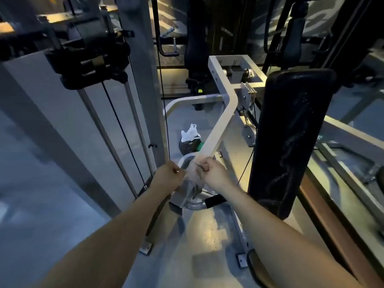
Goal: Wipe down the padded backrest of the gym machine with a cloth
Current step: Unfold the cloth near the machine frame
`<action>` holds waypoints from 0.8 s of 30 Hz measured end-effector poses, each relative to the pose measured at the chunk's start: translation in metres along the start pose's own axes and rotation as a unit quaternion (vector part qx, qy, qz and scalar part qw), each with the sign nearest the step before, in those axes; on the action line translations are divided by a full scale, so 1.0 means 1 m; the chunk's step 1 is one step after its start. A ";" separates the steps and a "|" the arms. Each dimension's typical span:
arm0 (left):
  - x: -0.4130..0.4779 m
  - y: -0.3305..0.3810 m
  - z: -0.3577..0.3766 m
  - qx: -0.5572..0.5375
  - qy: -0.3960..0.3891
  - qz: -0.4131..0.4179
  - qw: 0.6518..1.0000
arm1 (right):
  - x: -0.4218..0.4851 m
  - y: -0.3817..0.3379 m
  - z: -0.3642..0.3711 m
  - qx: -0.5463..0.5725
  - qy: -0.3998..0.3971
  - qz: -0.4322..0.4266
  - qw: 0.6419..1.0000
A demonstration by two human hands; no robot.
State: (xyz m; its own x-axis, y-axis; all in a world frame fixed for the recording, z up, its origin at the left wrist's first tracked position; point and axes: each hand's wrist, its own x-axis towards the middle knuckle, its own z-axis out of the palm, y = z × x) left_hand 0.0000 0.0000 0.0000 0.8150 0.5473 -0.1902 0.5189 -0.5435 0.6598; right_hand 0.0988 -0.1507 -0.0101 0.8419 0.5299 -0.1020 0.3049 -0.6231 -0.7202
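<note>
The black padded backrest point(291, 142) stands upright at the right, with wet streaks down its face. Left of its lower half, both my hands hold a pale thin cloth point(192, 175) stretched between them. My left hand point(169, 175) grips the cloth's left end with curled fingers. My right hand point(212, 172) grips the right end in a fist. The cloth hangs in front of the machine's grey frame, clear of the backrest.
A pale metal arm point(220, 129) of the machine slants up from my hands. A weight stack column with cables point(116, 121) stands at the left. A white plastic bag point(190, 134) lies on the floor beyond. A black handle grip point(215, 201) sits below my right wrist.
</note>
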 end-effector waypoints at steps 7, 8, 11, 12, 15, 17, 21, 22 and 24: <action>0.004 -0.015 0.039 -0.058 0.021 0.000 0.998 | 0.013 0.011 0.023 0.000 0.046 0.064 0.997; 0.003 -0.014 0.035 -0.059 0.039 0.011 0.997 | 0.011 0.009 0.022 0.003 0.045 0.062 0.997; 0.000 -0.012 0.024 -0.092 0.049 0.030 0.994 | 0.008 0.008 0.007 0.024 0.038 0.035 0.998; -0.004 -0.007 0.018 -0.109 0.045 0.041 0.992 | 0.004 0.007 -0.003 0.039 0.032 0.026 0.998; -0.020 0.017 0.011 -0.138 0.035 0.079 0.987 | -0.014 0.008 -0.040 0.114 0.028 0.002 0.993; -0.037 0.039 0.010 -0.184 0.019 0.086 0.979 | -0.028 0.013 -0.065 0.143 0.048 -0.012 0.989; -0.072 0.081 0.022 -0.245 -0.051 0.090 0.964 | -0.058 0.040 -0.122 0.159 0.046 -0.025 0.986; -0.081 0.090 0.029 -0.235 -0.063 0.092 0.966 | -0.067 0.050 -0.137 0.160 0.033 -0.032 0.986; -0.100 0.112 0.045 -0.200 -0.074 0.111 0.971 | -0.087 0.075 -0.166 0.148 -0.006 -0.050 0.988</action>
State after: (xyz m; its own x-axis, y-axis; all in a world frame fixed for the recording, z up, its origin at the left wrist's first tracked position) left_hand -0.0118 -0.1442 0.0599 0.9387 0.3317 -0.0941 0.2093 -0.3311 0.9201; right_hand 0.1225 -0.3389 0.0586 0.8082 0.5883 -0.0277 0.2413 -0.3737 -0.8956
